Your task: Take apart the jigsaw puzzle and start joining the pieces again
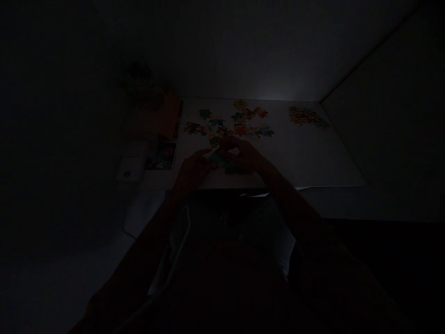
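Puzzle box (162, 155) sits beside jigsaw pieces (222, 160) under left hand (193, 171) and right hand (243, 155).

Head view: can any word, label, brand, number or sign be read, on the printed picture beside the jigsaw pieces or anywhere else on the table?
No text can be read anywhere in this dark view.
Printed picture: only patches of colour show; any lettering is too dark and small to read.
Jigsaw pieces: no lettering can be made out.
Orange panel: too dark to tell whether anything is printed on it.
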`<control>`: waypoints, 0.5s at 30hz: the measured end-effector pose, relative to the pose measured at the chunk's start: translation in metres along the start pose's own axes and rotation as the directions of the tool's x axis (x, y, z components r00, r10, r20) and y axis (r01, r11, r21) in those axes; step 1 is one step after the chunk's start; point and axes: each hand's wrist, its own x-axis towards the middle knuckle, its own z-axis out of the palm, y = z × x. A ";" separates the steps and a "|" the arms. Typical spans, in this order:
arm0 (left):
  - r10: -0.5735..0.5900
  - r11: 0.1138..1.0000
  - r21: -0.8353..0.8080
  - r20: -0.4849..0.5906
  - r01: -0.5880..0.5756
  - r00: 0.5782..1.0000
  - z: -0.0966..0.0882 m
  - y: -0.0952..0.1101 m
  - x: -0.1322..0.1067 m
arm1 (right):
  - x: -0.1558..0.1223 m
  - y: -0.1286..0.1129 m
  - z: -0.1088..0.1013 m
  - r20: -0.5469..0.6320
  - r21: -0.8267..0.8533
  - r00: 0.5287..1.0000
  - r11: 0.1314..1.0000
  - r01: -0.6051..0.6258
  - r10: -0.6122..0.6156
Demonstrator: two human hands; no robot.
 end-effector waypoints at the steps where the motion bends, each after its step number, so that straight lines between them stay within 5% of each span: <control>1: -0.003 1.000 0.017 -0.011 0.003 1.000 0.000 0.001 0.000 | -0.003 -0.001 0.000 -0.043 -0.068 0.999 0.998 -0.007 0.004; 7: -0.098 0.995 0.029 -0.031 0.099 0.995 0.004 0.004 0.002 | -0.060 -0.004 -0.008 -0.132 -0.385 0.988 0.915 -0.123 0.077; 11: -0.117 0.991 0.057 -0.052 0.120 0.992 0.009 0.004 0.005 | -0.100 0.000 -0.009 -0.056 -0.449 0.989 0.881 -0.149 0.139; 15: -0.104 0.985 0.134 -0.029 0.107 0.994 0.010 0.007 0.006 | -0.110 0.005 -0.003 -0.034 -0.448 0.993 0.886 -0.119 0.116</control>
